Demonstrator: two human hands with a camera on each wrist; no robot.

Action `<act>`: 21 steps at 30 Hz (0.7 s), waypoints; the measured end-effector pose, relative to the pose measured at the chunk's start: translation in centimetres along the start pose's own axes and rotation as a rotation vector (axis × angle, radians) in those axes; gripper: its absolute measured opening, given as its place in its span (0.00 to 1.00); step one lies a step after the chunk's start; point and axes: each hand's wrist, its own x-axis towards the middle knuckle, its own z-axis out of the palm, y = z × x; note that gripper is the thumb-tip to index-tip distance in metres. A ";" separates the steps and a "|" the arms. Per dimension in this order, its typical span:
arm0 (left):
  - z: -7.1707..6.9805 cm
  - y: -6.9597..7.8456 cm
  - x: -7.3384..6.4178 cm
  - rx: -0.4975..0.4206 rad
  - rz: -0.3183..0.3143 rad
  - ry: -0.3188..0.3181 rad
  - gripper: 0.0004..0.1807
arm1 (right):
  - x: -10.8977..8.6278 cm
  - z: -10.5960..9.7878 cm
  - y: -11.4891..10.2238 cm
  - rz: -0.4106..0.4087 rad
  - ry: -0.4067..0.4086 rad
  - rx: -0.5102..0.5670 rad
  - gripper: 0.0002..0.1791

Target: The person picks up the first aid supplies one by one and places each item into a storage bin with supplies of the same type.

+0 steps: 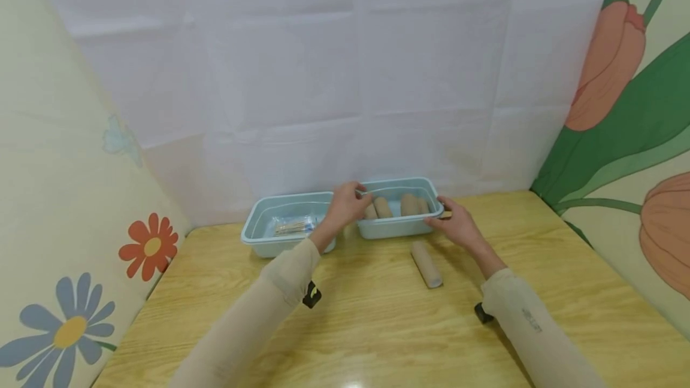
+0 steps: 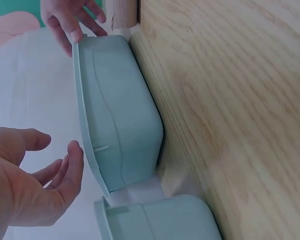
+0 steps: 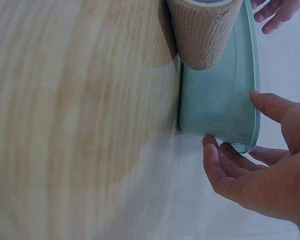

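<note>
My right hand grips the right end of a light blue plastic basin, thumb on the rim and fingers against the end wall in the right wrist view. My left hand hovers at the basin's left end, its fingers loosely bent with nothing between them in the left wrist view. Inside this basin lie several tan rolls, one tan roll near my left hand and another roll towards the right. In front, a ribbed tan bandage roll lies on the table; its pale end shows in the right wrist view.
Left of my left hand stands a second light blue basin, holding a clear packet of cotton swabs. Both basins stand on the wood-grain table, close to the white sheet behind. Flower-painted walls flank the table.
</note>
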 end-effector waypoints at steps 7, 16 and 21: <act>0.4 0.9 -1.1 0.031 0.063 -0.006 0.19 | 0.1 -0.2 0.3 -0.006 -0.001 -0.011 0.43; 0.9 1.6 -2.7 -0.044 0.146 -0.039 0.16 | 0.1 -0.3 0.5 0.003 -0.004 -0.016 0.43; 1.2 1.5 -3.5 -0.047 0.197 -0.071 0.15 | 0.1 -0.4 0.4 0.002 -0.010 -0.020 0.43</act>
